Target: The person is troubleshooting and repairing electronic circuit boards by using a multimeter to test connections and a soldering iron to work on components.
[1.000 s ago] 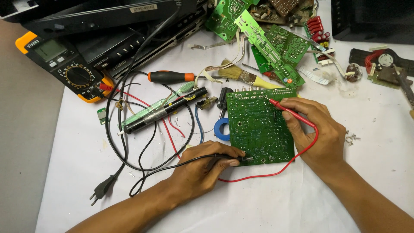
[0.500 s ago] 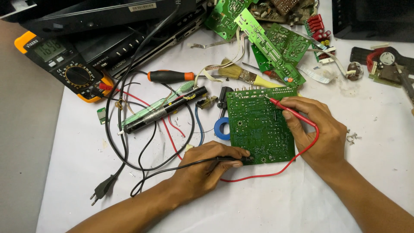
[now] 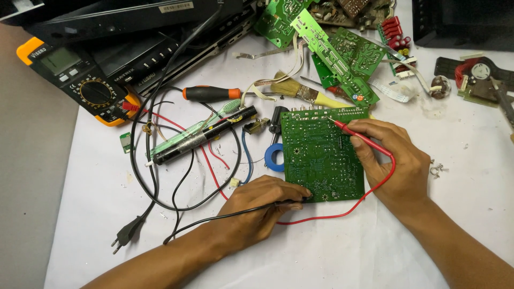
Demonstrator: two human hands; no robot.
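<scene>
A green circuit board [image 3: 318, 155] lies solder side up on the white sheet. My left hand [image 3: 262, 206] pinches a black test probe [image 3: 292, 202] whose tip touches the board's lower edge. My right hand [image 3: 393, 160] holds a red test probe [image 3: 353, 131], with its tip on the board's upper right area. The red lead [image 3: 342, 214] loops below the board, and the black lead [image 3: 214, 219] trails off to the left. A yellow and black multimeter [image 3: 80, 83] rests at the far left.
A screwdriver with an orange and black handle [image 3: 211, 93], a black tube [image 3: 201, 136], a paintbrush [image 3: 305, 93], a blue tape ring [image 3: 274, 157] and a plug [image 3: 126, 235] surround the board. More green boards [image 3: 332, 48] lie behind. Small screws [image 3: 438, 170] sit at the right.
</scene>
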